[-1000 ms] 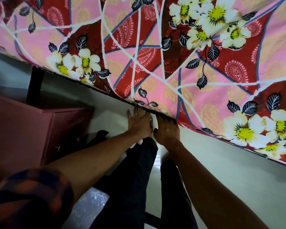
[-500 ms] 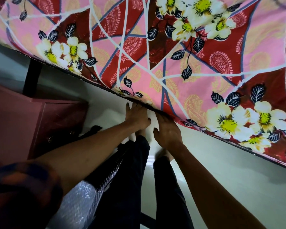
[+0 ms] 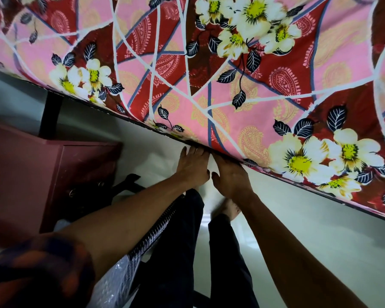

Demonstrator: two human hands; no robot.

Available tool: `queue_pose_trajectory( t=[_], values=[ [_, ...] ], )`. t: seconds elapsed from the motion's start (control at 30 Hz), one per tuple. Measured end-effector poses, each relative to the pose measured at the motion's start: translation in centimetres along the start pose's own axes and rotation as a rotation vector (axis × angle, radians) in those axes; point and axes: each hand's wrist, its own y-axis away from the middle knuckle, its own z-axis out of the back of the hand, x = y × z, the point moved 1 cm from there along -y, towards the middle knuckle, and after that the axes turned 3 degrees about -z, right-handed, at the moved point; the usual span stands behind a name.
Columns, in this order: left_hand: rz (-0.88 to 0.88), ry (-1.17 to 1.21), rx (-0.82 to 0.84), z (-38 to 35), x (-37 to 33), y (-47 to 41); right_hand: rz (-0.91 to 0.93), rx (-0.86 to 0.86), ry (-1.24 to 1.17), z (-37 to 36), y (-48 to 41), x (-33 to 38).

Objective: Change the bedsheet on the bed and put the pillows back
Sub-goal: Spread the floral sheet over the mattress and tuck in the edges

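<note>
A pink and red bedsheet [image 3: 209, 70] with white flowers covers the mattress and fills the upper part of the head view. Its lower edge runs diagonally from upper left to lower right. My left hand [image 3: 192, 166] lies flat with straight fingers, its fingertips at the sheet's edge under the mattress. My right hand [image 3: 230, 176] sits right beside it, fingers reaching under the same edge, the fingertips hidden by the sheet. No pillows are in view.
A dark red cabinet [image 3: 53, 174] stands on the left, close to the bed. A black bed leg [image 3: 50, 114] rises behind it. A bubble-wrapped rail [image 3: 131, 258] lies by my left leg. Pale floor [image 3: 320, 230] spreads to the right.
Both hands stay at the sheet's edge. The view has shifted a little, so the bed edge and the hands sit slightly lower and to the right.
</note>
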Motion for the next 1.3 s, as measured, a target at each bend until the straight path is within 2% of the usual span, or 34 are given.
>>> queue_pose_trajectory(
  t=[0.1,0.2,0.27,0.37,0.47,0.6,0.67,0.77,0.83,0.93,1.0,1.07,1.17,1.3],
  values=[
    [0.108,0.062,0.042,0.2,-1.4,-0.3,-0.069,-0.055,0.022,0.7,2.2,-1.4],
    [0.155,0.069,0.003,-0.2,-3.0,0.2,-0.143,-0.038,0.096,1.0,2.6,-2.6],
    [0.084,0.047,-0.095,-1.0,-4.1,0.7,-0.182,-0.002,0.095,1.4,1.6,-2.2],
    [-0.091,0.062,-0.189,-2.2,-4.8,1.0,-0.222,0.163,0.087,2.0,0.4,-1.8],
    [-0.117,0.039,-0.127,-2.0,-4.6,0.3,-0.205,0.213,-0.011,2.9,0.7,-2.5],
    [-0.051,0.012,-0.021,-1.8,-5.5,0.0,-0.139,0.029,-0.042,3.8,3.2,-3.5],
    [0.027,0.058,0.046,-1.8,-6.2,0.0,-0.190,-0.055,-0.041,4.0,5.0,-4.2],
    [0.080,0.076,0.013,-2.0,-7.3,0.3,-0.247,-0.110,0.049,3.7,6.7,-6.9],
    [0.006,0.023,-0.095,-2.3,-8.2,1.1,-0.261,-0.083,0.103,3.4,6.5,-8.1],
    [-0.218,-0.033,-0.229,-2.4,-9.1,2.0,-0.282,0.021,0.113,3.7,5.2,-8.2],
    [-0.283,-0.064,-0.194,-2.0,-8.7,1.5,-0.305,0.126,0.095,4.2,4.6,-7.8],
    [-0.272,-0.145,-0.116,-1.8,-8.3,0.8,-0.354,0.163,0.031,4.8,4.6,-7.8],
    [-0.236,-0.223,0.000,-1.7,-8.7,0.1,-0.363,0.063,-0.027,5.9,5.7,-7.3],
    [-0.104,-0.133,0.122,-1.6,-10.6,0.1,-0.398,-0.249,-0.085,5.6,9.2,-7.8]
  ],
)
